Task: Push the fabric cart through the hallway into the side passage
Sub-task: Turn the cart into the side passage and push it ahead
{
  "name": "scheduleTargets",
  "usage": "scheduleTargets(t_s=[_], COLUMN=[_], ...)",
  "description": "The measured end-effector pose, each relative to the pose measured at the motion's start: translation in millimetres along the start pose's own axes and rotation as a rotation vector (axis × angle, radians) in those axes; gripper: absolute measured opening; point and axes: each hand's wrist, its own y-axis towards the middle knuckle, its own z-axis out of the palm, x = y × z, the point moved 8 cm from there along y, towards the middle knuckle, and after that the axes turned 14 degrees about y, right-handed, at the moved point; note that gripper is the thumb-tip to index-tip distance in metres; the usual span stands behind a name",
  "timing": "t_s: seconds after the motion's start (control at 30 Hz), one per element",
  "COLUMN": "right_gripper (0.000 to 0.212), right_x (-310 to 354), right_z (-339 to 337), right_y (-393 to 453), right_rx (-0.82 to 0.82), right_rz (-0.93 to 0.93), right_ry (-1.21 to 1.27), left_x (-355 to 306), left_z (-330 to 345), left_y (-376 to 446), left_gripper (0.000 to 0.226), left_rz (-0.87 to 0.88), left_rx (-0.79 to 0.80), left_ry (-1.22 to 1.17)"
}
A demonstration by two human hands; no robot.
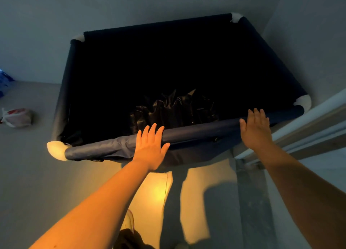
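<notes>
A dark blue fabric cart (73, 83) with white corner joints fills the middle of the view. Its near rail (202, 130) runs across in front of me. My left hand (151, 147) lies flat over that rail near its middle, fingers spread. My right hand (256, 128) rests flat over the same rail toward the right corner, fingers spread too. Neither hand curls around the rail. Inside the cart, crumpled black plastic (174, 108) lies at the bottom; the rest of the inside is too dark to make out.
A grey wall (131, 3) stands right behind the cart's far side. On the right runs a white door frame or track (307, 121), close to the cart's corner. A tied white and red bag (17, 117) and a blue item (4, 82) lie on the floor at left.
</notes>
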Motion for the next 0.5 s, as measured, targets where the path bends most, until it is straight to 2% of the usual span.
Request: scheduleTargets(t_s=[0.23,0.37,0.5], right_gripper=[0.058,0.053,0.055], right_x=[21.0,49.1,78.8], right_z=[12.6,12.3,28.0], right_y=[12.7,11.7,27.4], right_rx=[-0.098,-0.279,-0.24], right_rz=[0.128,0.121,0.188], right_ry=[-0.056,0.015,0.016], left_x=[35.6,57.6,88.8], left_z=[-10.5,-21.0,-22.3], left_y=[70.5,112.9,155.4], left_gripper=[0.062,0.062,0.063], left_rz=[0.145,0.222,0.203], left_rx=[-0.076,-0.106,-0.044], left_ry=[0.073,0.044,0.059])
